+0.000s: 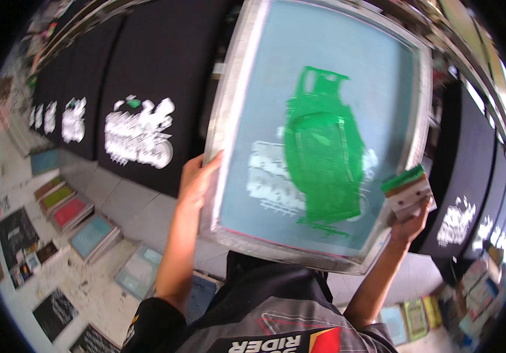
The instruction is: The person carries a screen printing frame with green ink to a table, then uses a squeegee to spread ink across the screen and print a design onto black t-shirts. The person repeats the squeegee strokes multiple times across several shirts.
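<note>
A screen-printing frame with a light blue mesh is held up in front of me, tilted slightly to the right. Thick green ink smears down the middle of its mesh, and a pale stencil design shows on either side of it. My left hand grips the frame's left side, thumb along the rim. In my right hand is a squeegee, its upper edge coated green. That hand is at the frame's lower right side; whether its fingers also support the frame is hidden.
Black fabric panels with white prints hang or slope along the left, one bearing a small green patch. More black panels line the right. Several coloured screens lean or lie at lower left, near dark printed sheets. A person is at far right.
</note>
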A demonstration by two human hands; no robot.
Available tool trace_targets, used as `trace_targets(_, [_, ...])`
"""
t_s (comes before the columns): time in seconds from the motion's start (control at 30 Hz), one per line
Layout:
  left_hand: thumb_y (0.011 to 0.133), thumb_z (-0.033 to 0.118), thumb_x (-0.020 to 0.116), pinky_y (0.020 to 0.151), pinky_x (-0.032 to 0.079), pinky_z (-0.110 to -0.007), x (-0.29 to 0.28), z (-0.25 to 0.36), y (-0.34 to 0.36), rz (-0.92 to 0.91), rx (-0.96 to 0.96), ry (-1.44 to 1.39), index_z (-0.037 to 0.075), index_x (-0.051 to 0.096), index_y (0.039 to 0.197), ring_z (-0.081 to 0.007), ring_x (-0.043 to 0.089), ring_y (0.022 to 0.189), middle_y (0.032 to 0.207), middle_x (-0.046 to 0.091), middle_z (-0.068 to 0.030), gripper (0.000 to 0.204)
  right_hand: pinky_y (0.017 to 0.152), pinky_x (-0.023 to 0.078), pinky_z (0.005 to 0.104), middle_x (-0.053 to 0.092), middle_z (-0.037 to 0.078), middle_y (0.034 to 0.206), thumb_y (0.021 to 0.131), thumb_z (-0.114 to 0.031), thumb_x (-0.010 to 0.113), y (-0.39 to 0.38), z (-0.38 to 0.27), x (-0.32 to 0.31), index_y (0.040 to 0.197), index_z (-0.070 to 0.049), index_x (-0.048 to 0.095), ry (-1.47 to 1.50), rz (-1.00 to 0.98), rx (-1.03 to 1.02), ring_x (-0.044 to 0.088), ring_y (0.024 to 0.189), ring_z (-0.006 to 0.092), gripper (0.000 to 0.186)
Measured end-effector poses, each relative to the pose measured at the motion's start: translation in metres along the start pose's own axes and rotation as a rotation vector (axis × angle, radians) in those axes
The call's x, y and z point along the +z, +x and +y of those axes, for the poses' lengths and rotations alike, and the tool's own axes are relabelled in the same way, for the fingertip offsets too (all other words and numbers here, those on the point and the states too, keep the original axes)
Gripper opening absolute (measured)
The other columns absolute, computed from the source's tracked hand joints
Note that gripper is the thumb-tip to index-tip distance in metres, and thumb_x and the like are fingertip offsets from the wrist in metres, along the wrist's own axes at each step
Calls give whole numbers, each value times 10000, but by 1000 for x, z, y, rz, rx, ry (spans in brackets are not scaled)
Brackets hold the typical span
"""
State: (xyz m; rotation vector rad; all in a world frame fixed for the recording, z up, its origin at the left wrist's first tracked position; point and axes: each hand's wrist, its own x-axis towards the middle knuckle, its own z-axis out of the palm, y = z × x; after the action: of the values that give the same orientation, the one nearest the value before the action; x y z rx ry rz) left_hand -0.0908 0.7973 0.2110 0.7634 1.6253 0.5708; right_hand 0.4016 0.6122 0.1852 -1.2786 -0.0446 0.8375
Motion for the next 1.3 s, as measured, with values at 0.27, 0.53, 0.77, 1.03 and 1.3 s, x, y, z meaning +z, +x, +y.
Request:
trace_targets(0.27, [874, 354, 831, 695, 460, -240, 0, 2, -6, -41, 98, -111, -22, 755, 1038, -69, 619, 769, 871, 718, -33, 418, 1146, 397, 462, 489, 154, 1497, 1043, -489, 543, -13, -9, 46, 1517, -44, 422, -161, 81, -67, 481, 1377, 325, 662])
trace_targets(0.53, [875, 413, 821, 717, 447, -248, 1, -2, -6, -10, 174, 0, -10, 762, 1029, -75, 597, 801, 878, 706, -24, 454, 1097, 440, 439, 548, 151, 1432, 1050, -487, 525, -6, -11, 38, 1515, -42, 427, -195, -83, -68, 556, 1292, 313, 652])
trace_targets(0.77, [864, 449, 818, 648, 476, -278, 0, -10, -3, 82, 285, 92, -23, 761, 992, -82, 620, 725, 800, 716, -36, 492, 1125, 420, 438, 539, 165, 1466, 1049, -439, 541, -3, -6, 41, 1503, -26, 453, -159, -52, -77, 542, 1324, 321, 620])
trace_targets(1.03, [826, 473, 833, 654, 517, -294, 2, -12, -5, 128, 320, 109, -40, 763, 1000, -123, 682, 727, 822, 749, -87, 546, 1130, 418, 437, 543, 162, 1459, 1053, -413, 540, 2, -3, 27, 1472, 7, 488, -125, -104, -128, 546, 1321, 310, 595])
trace_targets(1.3, [784, 507, 850, 773, 564, -337, 2, -13, -5, 202, 342, 186, -41, 766, 1040, -207, 751, 842, 916, 779, -160, 611, 1050, 480, 436, 601, 167, 1351, 1043, -400, 553, -35, -7, 27, 1430, 38, 533, -67, -39, -282, 602, 1216, 297, 585])
